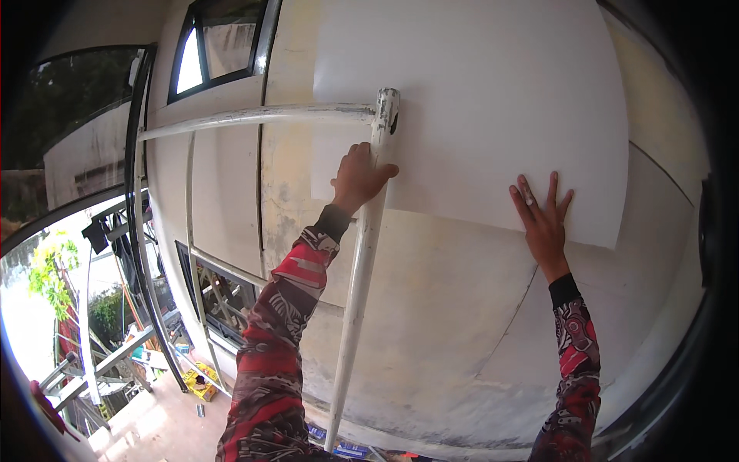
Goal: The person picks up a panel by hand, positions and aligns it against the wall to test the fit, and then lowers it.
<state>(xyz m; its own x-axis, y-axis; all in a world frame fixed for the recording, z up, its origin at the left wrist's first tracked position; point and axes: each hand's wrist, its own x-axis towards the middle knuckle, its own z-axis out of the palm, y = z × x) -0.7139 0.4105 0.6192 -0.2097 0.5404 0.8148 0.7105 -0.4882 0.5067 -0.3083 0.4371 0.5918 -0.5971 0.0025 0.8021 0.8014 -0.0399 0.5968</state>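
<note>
My left hand (359, 180) is wrapped round the upright tube of a white metal scaffold frame (358, 285), a little below its open top end. The thumb lies across the tube's right side. A large white sheet (477, 115) lies flat against the wall, and its lower edge runs just below my right hand's fingers. On that sheet, close to the lower right corner, my right hand (545, 227) presses with spread fingers. One of its fingers bears a whitish smear or wrapping; which, I cannot tell.
The frame's crossbar (262, 115) reaches left to a dark-edged glass door (142, 223). Stained, yellowish wall (431, 292) shows under the sheet. A tilted window (219, 46) is at the upper left. Down on the floor stands a yellow box (202, 383), beside metal bars and clutter.
</note>
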